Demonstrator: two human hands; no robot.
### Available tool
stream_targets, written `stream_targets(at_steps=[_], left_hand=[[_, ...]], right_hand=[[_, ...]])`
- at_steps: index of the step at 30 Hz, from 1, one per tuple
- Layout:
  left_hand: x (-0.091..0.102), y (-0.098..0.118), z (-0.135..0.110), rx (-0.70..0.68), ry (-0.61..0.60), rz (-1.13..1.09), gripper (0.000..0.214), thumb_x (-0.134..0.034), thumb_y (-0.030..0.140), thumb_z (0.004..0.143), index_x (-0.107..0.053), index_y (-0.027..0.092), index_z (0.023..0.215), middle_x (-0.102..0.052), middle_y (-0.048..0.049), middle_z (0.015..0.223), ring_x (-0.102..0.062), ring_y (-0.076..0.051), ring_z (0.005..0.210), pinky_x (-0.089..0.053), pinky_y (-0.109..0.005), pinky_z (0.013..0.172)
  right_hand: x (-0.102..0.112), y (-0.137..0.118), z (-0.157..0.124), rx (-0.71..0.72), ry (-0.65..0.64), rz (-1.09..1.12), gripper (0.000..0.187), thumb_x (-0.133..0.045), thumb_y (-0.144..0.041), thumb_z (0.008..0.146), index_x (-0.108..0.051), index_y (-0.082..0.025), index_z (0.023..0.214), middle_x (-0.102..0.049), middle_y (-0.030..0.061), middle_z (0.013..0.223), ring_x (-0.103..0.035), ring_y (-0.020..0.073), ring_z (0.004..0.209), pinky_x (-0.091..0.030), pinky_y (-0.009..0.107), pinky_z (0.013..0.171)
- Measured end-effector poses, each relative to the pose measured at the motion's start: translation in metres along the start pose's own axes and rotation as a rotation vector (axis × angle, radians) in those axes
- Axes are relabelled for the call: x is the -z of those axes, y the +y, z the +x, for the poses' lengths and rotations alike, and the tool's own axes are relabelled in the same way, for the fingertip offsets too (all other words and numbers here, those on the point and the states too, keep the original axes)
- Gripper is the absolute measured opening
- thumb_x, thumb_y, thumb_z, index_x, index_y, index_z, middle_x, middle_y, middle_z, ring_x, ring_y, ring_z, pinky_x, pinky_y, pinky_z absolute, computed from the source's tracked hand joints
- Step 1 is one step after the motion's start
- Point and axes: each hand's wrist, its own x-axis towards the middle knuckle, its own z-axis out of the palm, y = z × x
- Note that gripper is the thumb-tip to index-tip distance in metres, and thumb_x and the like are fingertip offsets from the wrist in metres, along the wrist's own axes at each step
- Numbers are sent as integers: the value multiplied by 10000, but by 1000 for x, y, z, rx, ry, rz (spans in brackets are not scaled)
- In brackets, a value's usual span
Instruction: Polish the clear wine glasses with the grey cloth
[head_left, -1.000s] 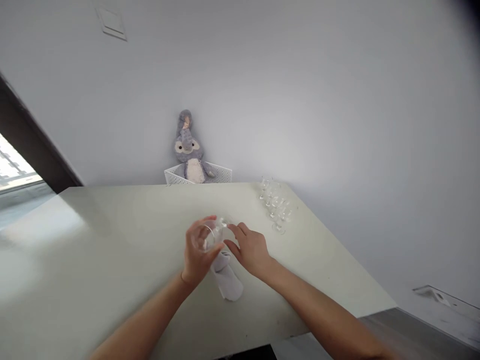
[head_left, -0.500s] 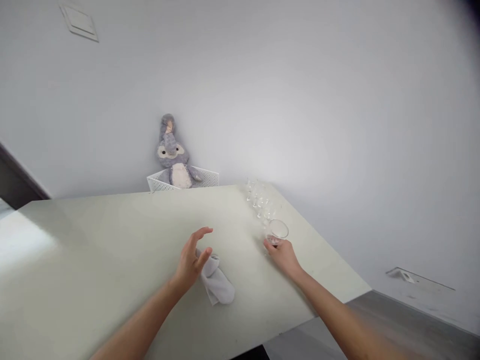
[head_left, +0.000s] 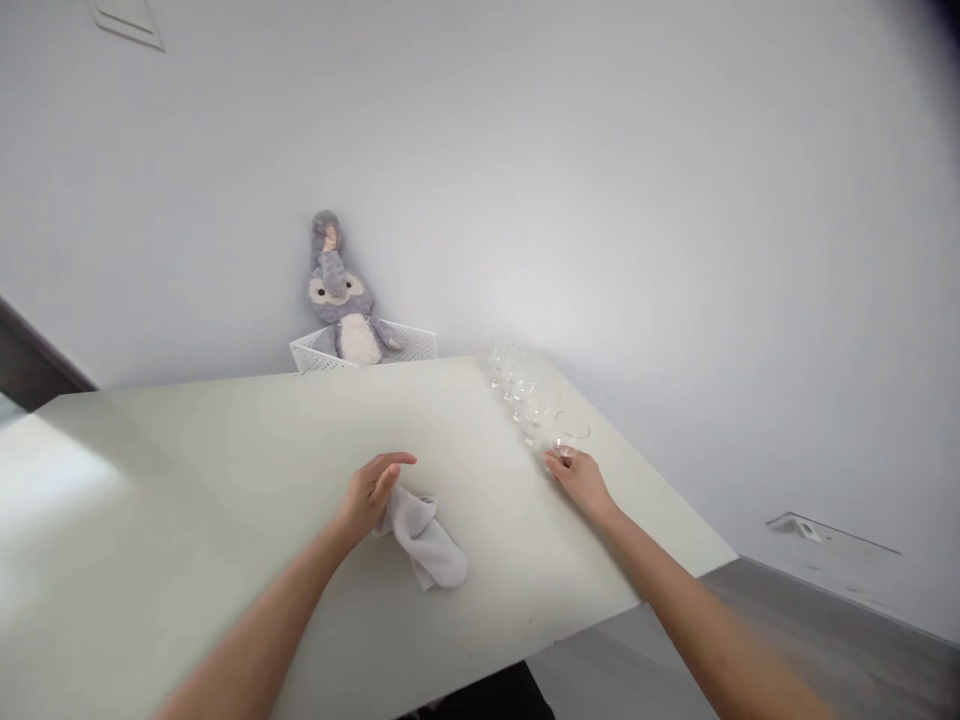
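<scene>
My right hand (head_left: 576, 476) reaches to the right side of the pale table (head_left: 225, 470) and pinches the stem of a clear wine glass (head_left: 570, 436), which stands at the near end of a row of several clear glasses (head_left: 517, 390). My left hand (head_left: 369, 492) hovers open over the table's middle, its fingers loosely spread. It touches or nearly touches the upper end of a crumpled white cloth (head_left: 424, 538) lying on the table.
A grey plush rabbit (head_left: 337, 300) sits in a white perforated basket (head_left: 360, 348) behind the table's far edge, against a white wall. The table's right edge runs diagonally close to the glasses. Grey floor shows at the lower right.
A second ago both hands held the glass above the cloth. My right hand carried it right to the row of glasses. My left hand let go, opened and stays by the cloth.
</scene>
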Motion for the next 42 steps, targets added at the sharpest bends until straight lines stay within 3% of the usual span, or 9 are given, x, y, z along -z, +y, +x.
stream_targets(at_steps=[7,15,18,22,26,31,34,37,42], left_hand=[[-9,-3,-4,75,-289,13,430,-312,462,859,-654,205,908,-657,-30,746,-560,-153,638,-416,-241,577],[-22,17,-12,69,-316,30,457,-304,472,857,-622,154,777,-567,-8,622,-448,-111,542,-326,-212,501],[-14,12,-7,74,-207,65,409,-363,475,835,-621,158,828,-567,-8,632,-473,-119,567,-335,-215,517],[4,1,5,150,104,43,396,-372,485,830,-559,184,1006,-507,25,585,-480,-116,538,-371,-219,536],[12,-4,9,190,198,-58,390,-343,488,843,-534,187,1003,-538,12,648,-511,-112,565,-413,-233,580],[3,-8,7,223,141,-100,394,-354,504,834,-538,193,991,-558,6,660,-533,-113,562,-434,-243,571],[0,-10,6,227,116,-114,386,-367,504,830,-539,198,991,-562,6,667,-538,-112,568,-443,-246,579],[1,-4,7,229,126,-130,377,-372,496,832,-540,196,988,-563,3,678,-541,-114,584,-452,-257,607],[11,25,8,191,181,-184,376,-373,488,838,-545,198,1005,-570,-5,697,-549,-121,614,-467,-281,650]], right_hand=[[5,-18,-61,45,159,19,255,-442,-428,781,-551,-200,816,-521,-13,574,-475,154,542,-363,272,544],[-79,-103,-119,532,-332,-110,589,-597,-362,707,-417,-274,1261,-607,84,1052,-561,293,919,-437,393,758],[-80,-112,-93,432,-359,0,412,-468,-221,758,-477,-245,1169,-646,38,921,-604,218,801,-458,328,706],[-39,-121,-56,356,-183,119,227,-410,-261,787,-560,-207,949,-641,1,836,-587,159,692,-448,258,607],[1,-117,-58,345,-2,-182,294,-386,-356,838,-549,-212,1035,-648,21,810,-581,164,631,-422,265,574],[18,-91,-94,496,-530,-575,377,-462,-468,808,-584,-239,1082,-657,32,710,-600,199,585,-435,298,564],[22,-83,-101,486,-418,-565,379,-309,-418,893,-596,-256,1081,-666,38,785,-619,202,687,-461,314,621],[12,-75,-99,515,-206,-621,439,-269,-391,906,-558,-181,1160,-599,111,1108,-568,258,980,-454,379,794],[-41,-54,-88,665,-436,-699,702,-298,-570,844,-337,-75,1340,-243,188,1413,-202,354,1294,-240,482,1019]])
